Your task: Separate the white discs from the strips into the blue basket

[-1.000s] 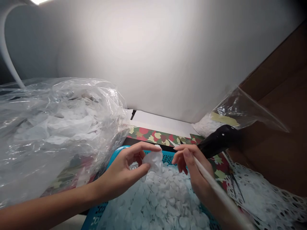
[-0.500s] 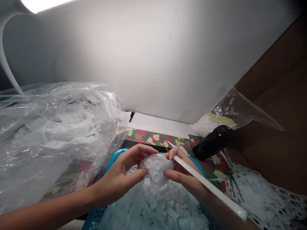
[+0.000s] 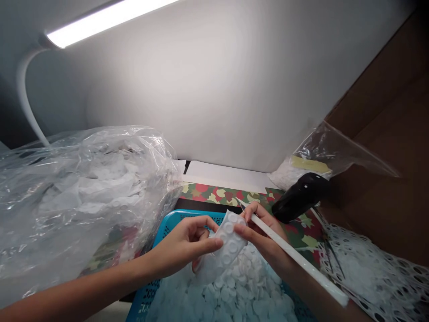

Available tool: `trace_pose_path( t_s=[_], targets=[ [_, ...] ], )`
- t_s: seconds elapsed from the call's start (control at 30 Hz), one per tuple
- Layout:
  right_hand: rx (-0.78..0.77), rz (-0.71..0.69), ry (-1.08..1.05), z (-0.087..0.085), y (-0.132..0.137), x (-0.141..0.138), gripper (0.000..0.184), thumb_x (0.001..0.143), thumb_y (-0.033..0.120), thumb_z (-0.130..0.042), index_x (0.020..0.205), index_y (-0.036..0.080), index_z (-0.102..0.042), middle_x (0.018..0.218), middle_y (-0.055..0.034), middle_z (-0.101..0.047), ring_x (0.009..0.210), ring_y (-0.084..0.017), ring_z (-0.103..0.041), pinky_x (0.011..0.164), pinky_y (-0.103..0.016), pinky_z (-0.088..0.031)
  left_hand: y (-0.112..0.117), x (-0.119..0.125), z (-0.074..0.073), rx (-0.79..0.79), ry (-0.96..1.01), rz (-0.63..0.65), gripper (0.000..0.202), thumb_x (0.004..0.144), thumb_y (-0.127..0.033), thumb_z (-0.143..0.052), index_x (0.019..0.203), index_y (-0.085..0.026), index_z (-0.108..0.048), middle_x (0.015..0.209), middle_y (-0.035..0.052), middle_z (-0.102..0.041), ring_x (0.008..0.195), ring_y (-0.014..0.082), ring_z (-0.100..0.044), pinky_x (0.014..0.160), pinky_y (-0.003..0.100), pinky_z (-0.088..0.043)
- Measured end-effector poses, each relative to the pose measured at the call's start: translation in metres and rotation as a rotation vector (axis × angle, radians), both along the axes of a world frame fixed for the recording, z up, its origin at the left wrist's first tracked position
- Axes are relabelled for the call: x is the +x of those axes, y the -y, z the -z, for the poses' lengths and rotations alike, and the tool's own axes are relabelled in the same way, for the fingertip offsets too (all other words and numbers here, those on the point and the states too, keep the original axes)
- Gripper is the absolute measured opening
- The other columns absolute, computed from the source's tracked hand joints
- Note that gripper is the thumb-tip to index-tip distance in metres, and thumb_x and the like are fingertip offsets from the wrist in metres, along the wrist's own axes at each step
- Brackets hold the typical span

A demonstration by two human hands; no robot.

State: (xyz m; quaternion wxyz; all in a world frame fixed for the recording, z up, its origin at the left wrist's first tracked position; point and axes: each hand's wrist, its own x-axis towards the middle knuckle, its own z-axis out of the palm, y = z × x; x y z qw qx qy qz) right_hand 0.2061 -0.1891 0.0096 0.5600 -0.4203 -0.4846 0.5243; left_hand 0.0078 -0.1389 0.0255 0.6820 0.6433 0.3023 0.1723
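While the left hand (image 3: 187, 246) pinches the left edge of a white sheet (image 3: 231, 239) between thumb and fingers, the right hand (image 3: 261, 228) grips its upper right corner, thumb on the front. The sheet, marked with rows of raised rings, sits tilted at the lower centre of the frame, above a blue basket (image 3: 187, 213) filled with pale discs (image 3: 239, 286). The right hand also holds a long white stick (image 3: 298, 257), its dark pointed tip toward the centre and its other end toward the lower right. A clear bag (image 3: 100, 192) of white pieces fills the left side, below a lit lamp (image 3: 110, 20) at the upper left. Right of centre lies a black object (image 3: 296, 199), near the right hand; perforated white sheets (image 3: 378, 273) lie at the lower right.
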Motion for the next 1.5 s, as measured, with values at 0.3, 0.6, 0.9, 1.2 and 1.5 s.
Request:
trace_pose_path(
  t_s=[0.3, 0.6, 0.9, 1.2, 1.5],
  targets=[
    [0.035, 0.003, 0.017, -0.009, 0.001, -0.001, 0.029, 0.08, 0.027, -0.071, 0.081, 0.023, -0.042, 0.075, 0.0048, -0.054, 0.059, -0.008, -0.048, 0.051, -0.018, -0.041, -0.001, -0.002, 0.0, 0.32, 0.071, -0.03, 0.022, 0.078, -0.03, -0.067, 0.07, -0.017, -0.051, 0.099, 0.0021, -0.053, 0.096, 0.017, -0.05, 0.085, 0.029, -0.039],
    [0.099, 0.1, 0.189, -0.007, 0.005, -0.004, 0.026, 0.083, 0.029, -0.068, 0.08, 0.023, -0.042, 0.08, 0.0034, -0.054, 0.067, -0.01, -0.049, 0.06, -0.021, -0.042, -0.002, 0.004, 0.012, -0.141, 0.231, -0.019, 0.04, 0.074, -0.028, -0.073, 0.068, -0.018, -0.035, 0.062, -0.0075, -0.043, 0.054, 0.0046, -0.039, 0.051, 0.016, -0.03],
    [0.109, 0.319, 0.253, -0.008, 0.005, -0.002, 0.032, 0.081, 0.035, -0.068, 0.073, 0.022, -0.04, 0.074, 0.0022, -0.061, 0.066, -0.013, -0.052, 0.061, -0.024, -0.042, -0.004, 0.002, 0.014, -0.14, 0.239, -0.142, 0.043, 0.075, -0.03, -0.074, 0.091, -0.02, -0.036, 0.064, -0.0063, -0.059, 0.052, 0.005, -0.05, 0.049, 0.014, -0.037],
    [0.161, 0.407, 0.174, -0.006, -0.001, -0.001, 0.032, 0.083, 0.03, -0.068, 0.075, 0.023, -0.038, 0.069, 0.0059, -0.056, 0.057, -0.009, -0.044, 0.051, -0.019, -0.037, -0.004, 0.003, 0.011, -0.126, 0.282, -0.129, 0.037, 0.077, -0.023, -0.073, 0.089, -0.019, -0.039, 0.065, -0.0063, -0.061, 0.054, 0.003, -0.051, 0.05, 0.012, -0.034],
    [0.144, 0.371, 0.111, -0.003, -0.003, 0.0, 0.032, 0.083, 0.029, -0.067, 0.075, 0.023, -0.036, 0.068, 0.0065, -0.052, 0.051, -0.008, -0.04, 0.048, -0.02, -0.037, -0.006, 0.001, 0.01, -0.129, 0.296, -0.131, 0.037, 0.077, -0.026, -0.073, 0.089, -0.019, -0.039, 0.069, -0.0047, -0.061, 0.057, 0.0041, -0.051, 0.052, 0.013, -0.035]
  ],
)
